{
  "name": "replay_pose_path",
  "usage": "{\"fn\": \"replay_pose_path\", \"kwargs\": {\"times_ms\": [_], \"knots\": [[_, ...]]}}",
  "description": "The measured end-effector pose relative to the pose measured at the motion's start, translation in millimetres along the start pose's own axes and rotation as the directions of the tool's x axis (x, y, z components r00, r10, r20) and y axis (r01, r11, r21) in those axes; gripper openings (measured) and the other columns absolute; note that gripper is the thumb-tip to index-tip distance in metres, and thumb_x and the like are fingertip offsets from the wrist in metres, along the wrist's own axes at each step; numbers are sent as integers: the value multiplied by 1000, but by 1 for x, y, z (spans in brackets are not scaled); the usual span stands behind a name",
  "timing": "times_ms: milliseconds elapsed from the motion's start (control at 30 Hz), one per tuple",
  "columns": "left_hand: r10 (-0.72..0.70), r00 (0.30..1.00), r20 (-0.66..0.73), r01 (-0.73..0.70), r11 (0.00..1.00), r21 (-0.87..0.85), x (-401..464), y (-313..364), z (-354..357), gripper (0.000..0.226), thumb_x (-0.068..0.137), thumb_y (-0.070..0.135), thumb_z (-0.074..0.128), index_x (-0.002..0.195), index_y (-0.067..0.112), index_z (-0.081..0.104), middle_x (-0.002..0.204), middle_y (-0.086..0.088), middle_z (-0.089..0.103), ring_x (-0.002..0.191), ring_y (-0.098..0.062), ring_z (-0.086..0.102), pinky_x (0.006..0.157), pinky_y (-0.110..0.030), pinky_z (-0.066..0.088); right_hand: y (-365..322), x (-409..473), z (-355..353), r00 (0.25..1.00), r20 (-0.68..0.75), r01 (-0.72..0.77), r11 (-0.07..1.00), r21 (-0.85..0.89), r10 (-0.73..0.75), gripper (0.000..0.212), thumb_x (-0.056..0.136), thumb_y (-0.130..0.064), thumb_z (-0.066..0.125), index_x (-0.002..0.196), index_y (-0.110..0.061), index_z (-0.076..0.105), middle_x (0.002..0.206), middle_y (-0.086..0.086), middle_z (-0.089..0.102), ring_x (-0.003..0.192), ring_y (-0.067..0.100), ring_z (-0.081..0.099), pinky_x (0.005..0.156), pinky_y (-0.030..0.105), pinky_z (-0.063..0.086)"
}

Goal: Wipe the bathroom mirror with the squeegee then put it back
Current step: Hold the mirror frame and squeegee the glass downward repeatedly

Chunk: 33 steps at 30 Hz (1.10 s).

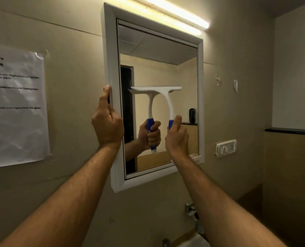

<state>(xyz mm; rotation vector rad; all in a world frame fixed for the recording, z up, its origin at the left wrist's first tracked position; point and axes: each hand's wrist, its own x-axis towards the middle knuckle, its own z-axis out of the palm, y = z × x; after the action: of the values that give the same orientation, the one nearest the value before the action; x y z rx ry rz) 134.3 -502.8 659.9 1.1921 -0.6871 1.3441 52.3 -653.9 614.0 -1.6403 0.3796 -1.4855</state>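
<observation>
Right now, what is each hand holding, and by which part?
The right hand grips the squeegee by its blue handle; the left hand holds the mirror by its frame's left edge.

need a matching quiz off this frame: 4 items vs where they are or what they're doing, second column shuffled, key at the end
Items
1. left hand
2. right hand
3. paper sheet
4. light bar

Places or states
A. above the mirror, lit
B. grips the squeegee by its blue handle
C. on the wall left of the mirror
D. holds the mirror frame's left edge

Pairs: 1-D, 2-B, 3-C, 4-A
</observation>
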Motion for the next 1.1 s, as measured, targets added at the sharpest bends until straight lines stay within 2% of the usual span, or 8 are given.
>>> {"fn": "replay_pose_path", "kwargs": {"times_ms": [200, 400, 567, 633, 733, 833, 967, 1100], "knots": [[-3, 1000, -10, 3, 1000, 22, -1, 5, -1, 47, 93, -5, 42, 138, 7, 52, 136, -6, 58, 114, 2, 48, 95, 9, 27, 34, -41, -15, 999, 38, -13, 999, -37, 14, 55, 98, -58, 16, 64, -25, 43, 53, -4, 42, 43, 9, 41, 44, 26, 36], [-15, 999, 32, 14, 1000, 26, 1, 5, -3, 48, 94, -3, 39, 140, 9, 49, 137, -5, 57, 120, -17, 58, 98, 5, 30, 45, -64, -32, 990, 96, -96, 993, -65, 102, 53, 97, -59, 18, 72, -22, 47, 65, 5, 52, 59, 21, 56, 57, 35, 49], [-23, 999, 43, 22, 1000, 13, 1, 8, -5, 49, 95, -2, 39, 141, 11, 48, 137, -4, 57, 121, -16, 57, 99, 3, 32, 53, -83, -48, 981, 112, -144, 984, -105, 155, 56, 91, -65, 19, 76, -22, 51, 62, 1, 52, 52, 12, 53, 45, 23, 41], [-32, 998, 48, 31, 999, 16, 1, 9, -7, 49, 95, -2, 39, 141, 12, 48, 138, -3, 57, 120, -17, 59, 100, -3, 37, 58, -92, -55, 976, 106, -177, 977, -121, 190, 62, 85, -69, 17, 76, -20, 54, 59, -1, 51, 47, 8, 50, 42, 21, 39], [-48, 997, 67, 47, 999, 13, 1, 10, -8, 50, 95, -3, 39, 142, 12, 47, 139, -3, 56, 120, -18, 59, 102, -18, 44, 65, -104, -64, 965, 85, -236, 963, -129, 248, 67, 81, -73, 17, 76, -18, 55, 59, 0, 51, 48, 12, 49, 44, 24, 40], [-58, 995, 77, 57, 998, 8, 2, 10, -8, 50, 95, -4, 39, 142, 12, 47, 139, -4, 55, 121, -19, 58, 103, -18, 44, 66, -109, -69, 951, 93, -283, 951, -124, 295, 71, 78, -76, 18, 79, -16, 56, 61, 3, 51, 51, 15, 50, 48, 28, 42], [-63, 995, 80, 63, 998, -1, 1, 10, -8, 49, 96, -3, 39, 142, 12, 47, 138, -5, 56, 119, -21, 59, 101, -29, 49, 51, -105, -71, 935, 124, -331, 943, -32, 332, 78, 72, -81, 17, 80, -14, 55, 63, 5, 51, 52, 16, 48, 51, 30, 41], [-72, 991, 110, 72, 997, 9, 2, 10, -8, 48, 97, -1, 39, 142, 12, 46, 140, -6, 54, 124, -21, 56, 105, -27, 46, 27, -100, -66, 940, 162, -314, 946, 75, 300, 59, 87, -73, 27, 88, -20, 54, 69, 6, 48, 57, 20, 45, 51, 31, 38]]}}
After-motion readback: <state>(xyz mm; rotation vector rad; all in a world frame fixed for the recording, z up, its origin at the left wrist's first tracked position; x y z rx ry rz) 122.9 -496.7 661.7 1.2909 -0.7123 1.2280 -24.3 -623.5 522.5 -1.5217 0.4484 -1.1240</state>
